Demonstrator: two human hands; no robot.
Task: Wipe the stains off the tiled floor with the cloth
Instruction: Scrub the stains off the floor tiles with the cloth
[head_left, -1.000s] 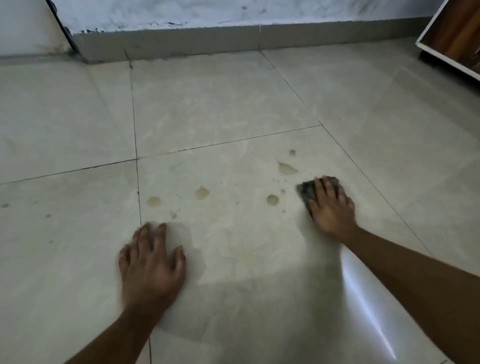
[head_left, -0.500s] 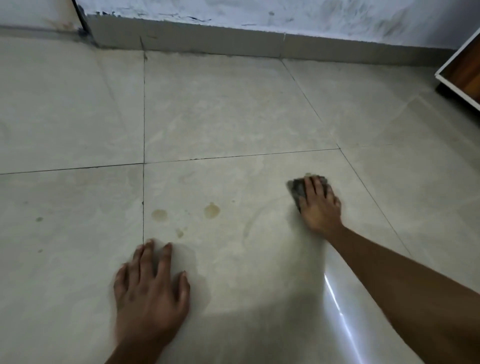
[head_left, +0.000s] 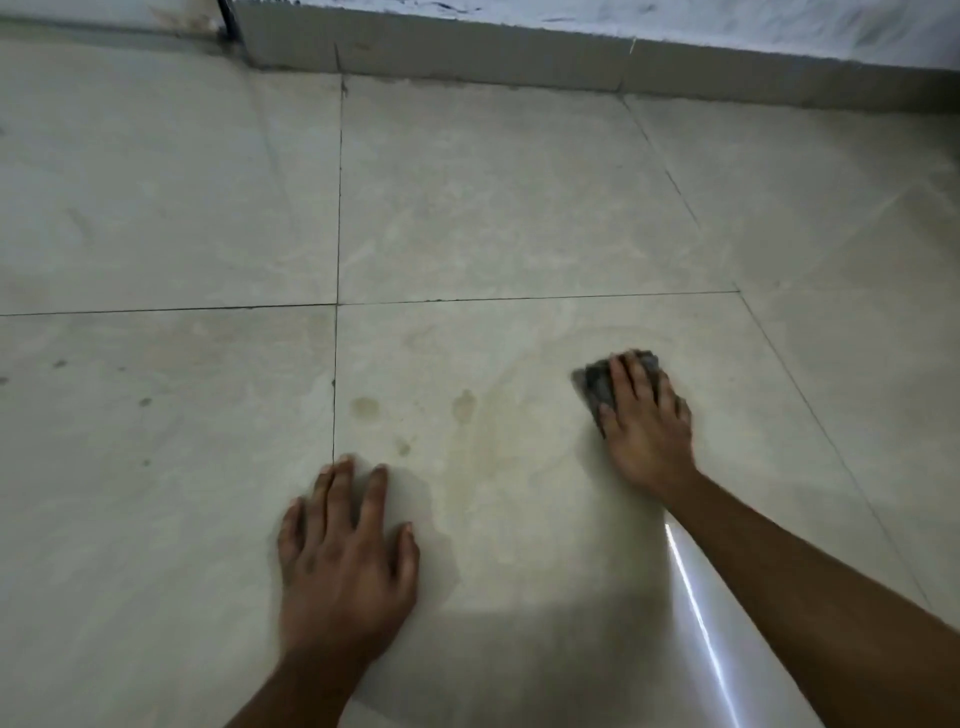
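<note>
My right hand (head_left: 647, 426) presses a small dark grey cloth (head_left: 597, 387) flat against the beige tiled floor (head_left: 493, 197), fingers spread over it; most of the cloth is hidden under the hand. Left of the cloth, brownish stains remain on the same tile: one round spot (head_left: 464, 405), another (head_left: 364, 408) near the grout line, and a tiny one (head_left: 402, 447). A faint smeared wet patch (head_left: 488, 467) lies between the stains and the cloth. My left hand (head_left: 345, 561) rests flat on the floor, fingers straight, holding nothing.
A grey skirting (head_left: 519, 62) and a white wall run along the far edge. Small dark specks (head_left: 145, 401) dot the left tile. A bright glare streak (head_left: 696, 613) lies beside my right forearm. Dark grout lines cross the floor.
My right hand with the cloth has swept over the right-hand stains, which are gone, leaving a faint smear. The view has shifted; my left hand stays planted.
</note>
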